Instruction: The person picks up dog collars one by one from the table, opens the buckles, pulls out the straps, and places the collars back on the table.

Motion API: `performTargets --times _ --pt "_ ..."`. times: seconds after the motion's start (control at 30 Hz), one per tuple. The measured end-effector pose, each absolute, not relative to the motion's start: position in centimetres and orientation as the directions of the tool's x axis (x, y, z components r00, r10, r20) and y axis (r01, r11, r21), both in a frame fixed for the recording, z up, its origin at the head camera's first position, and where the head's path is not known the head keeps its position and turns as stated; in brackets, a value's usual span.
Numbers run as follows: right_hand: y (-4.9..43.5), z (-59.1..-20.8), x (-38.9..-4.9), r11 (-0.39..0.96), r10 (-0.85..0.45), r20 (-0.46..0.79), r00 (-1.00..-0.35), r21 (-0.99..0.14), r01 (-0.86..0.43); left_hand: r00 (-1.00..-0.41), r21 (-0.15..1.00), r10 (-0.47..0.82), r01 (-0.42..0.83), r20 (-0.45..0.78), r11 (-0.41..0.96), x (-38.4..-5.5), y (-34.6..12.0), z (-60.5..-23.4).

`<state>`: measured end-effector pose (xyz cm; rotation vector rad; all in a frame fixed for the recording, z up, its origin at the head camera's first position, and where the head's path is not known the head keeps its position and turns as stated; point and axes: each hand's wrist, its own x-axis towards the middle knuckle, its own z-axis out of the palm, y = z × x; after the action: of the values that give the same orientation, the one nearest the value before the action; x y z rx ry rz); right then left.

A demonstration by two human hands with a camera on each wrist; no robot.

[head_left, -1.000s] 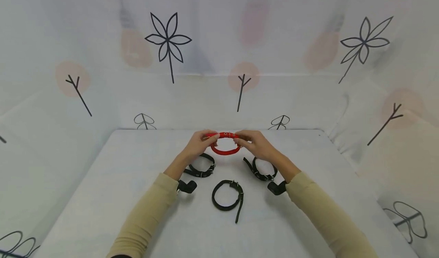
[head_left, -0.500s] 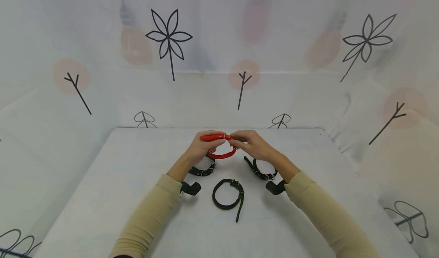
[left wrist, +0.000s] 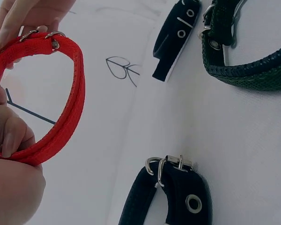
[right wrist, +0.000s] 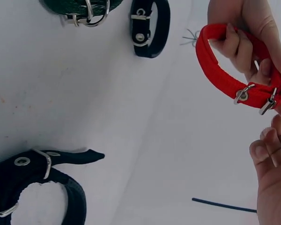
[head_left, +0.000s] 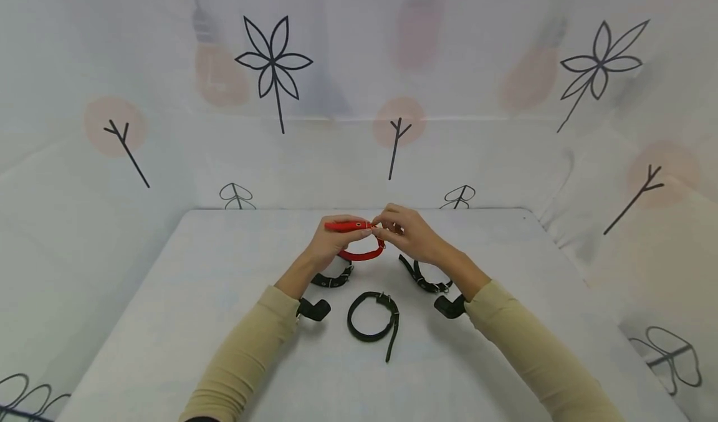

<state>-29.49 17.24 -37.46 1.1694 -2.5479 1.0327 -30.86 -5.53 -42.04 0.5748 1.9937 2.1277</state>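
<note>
A red buckled collar (head_left: 361, 255) is held up over the far part of the table, looped, with its metal buckle and D-ring toward the right hand. The left hand (head_left: 328, 241) grips its left side, fingers curled round the band, as the left wrist view shows. The right hand (head_left: 412, 234) pinches at the buckle with thumb and forefinger, its other fingers loosely bent. Part of the buckle is hidden by the fingertips. Below the hands lie a black collar (head_left: 333, 282) at left, another black collar (head_left: 417, 275) at right, and a dark green collar (head_left: 350, 322) nearer the body.
The white table (head_left: 224, 359) carries the three collars, each looped and buckled. Behind and beside it hangs a pale cloth backdrop (head_left: 336, 166) printed with line flowers and twigs. The wrist cameras hang low over the table between the sleeves.
The red collar has shifted slightly left and turned, its left end now covered more by the left hand. The right hand's fingers have moved to the buckle and its forefinger has risen a little.
</note>
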Motion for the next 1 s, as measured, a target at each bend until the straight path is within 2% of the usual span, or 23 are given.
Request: performTargets --times 0.37,0.77,1.0 --pt "16.9 -36.4 -29.3 0.431 -0.637 0.337 -0.694 -0.591 -0.682 -0.901 0.979 0.390 0.152 0.193 -0.133 -30.6 -5.4 -41.1" --pt "17.1 -36.1 -29.1 0.404 -0.601 0.382 -0.702 -0.613 -0.679 -0.880 0.953 0.369 0.266 0.301 -0.143 -30.6 -6.1 -41.2" --pt "17.3 -35.6 -29.0 0.420 -0.581 0.387 -0.716 -0.612 -0.671 -0.883 0.950 0.357 0.257 0.305 -0.176 -30.7 -6.5 -41.0"
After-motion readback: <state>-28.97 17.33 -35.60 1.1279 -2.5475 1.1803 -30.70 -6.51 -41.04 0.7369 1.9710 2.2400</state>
